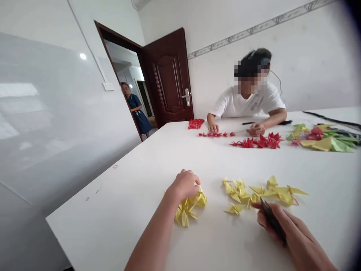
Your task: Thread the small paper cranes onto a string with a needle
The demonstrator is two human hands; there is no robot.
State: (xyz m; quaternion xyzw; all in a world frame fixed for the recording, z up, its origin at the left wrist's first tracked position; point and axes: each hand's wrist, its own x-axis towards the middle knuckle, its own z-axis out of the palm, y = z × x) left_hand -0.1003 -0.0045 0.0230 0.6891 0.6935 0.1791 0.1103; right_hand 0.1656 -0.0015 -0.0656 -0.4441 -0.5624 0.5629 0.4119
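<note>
Left hand [184, 184]: fingers curled shut over yellow crane heap [188, 210], sharp-creased matte paper. Right hand [293, 235]: fingers pinched round dark flat strip [271, 220], just beside loose yellow cranes [262, 192]. Beneath, smooth white table [126, 210]; far side, spiky red cranes [259, 142].

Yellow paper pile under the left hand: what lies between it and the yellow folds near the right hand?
Bare white table only, per the head view.
</note>
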